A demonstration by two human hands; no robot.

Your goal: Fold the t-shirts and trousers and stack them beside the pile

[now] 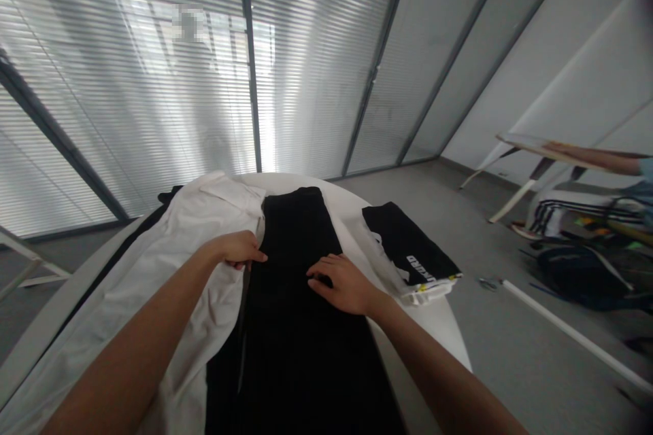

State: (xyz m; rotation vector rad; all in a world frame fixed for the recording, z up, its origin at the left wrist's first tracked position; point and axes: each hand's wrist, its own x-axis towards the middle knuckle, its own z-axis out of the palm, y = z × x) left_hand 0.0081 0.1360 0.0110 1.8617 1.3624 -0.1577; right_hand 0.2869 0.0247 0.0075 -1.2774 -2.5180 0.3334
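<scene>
My left hand (237, 249) rests on the edge of a long white garment (204, 306), its fingers curled where the white cloth meets a black garment. I cannot tell whether they pinch the cloth. That black garment (293, 340), perhaps trousers, lies lengthwise down the white table. My right hand (339, 283) lies on it with fingers apart, holding nothing. Beyond that hand sits a folded black garment with white lettering and a white edge (411, 251). A strip of black cloth (153, 217) shows beyond the white garment's far side.
The rounded white table (439, 323) ends just past the cloth. Beyond lie a grey floor, blind-covered glass walls, and a white pole (576, 333). At right, another person's arm (596, 158) reaches over a board, above a dark bag (576, 279) and striped cloth (576, 214).
</scene>
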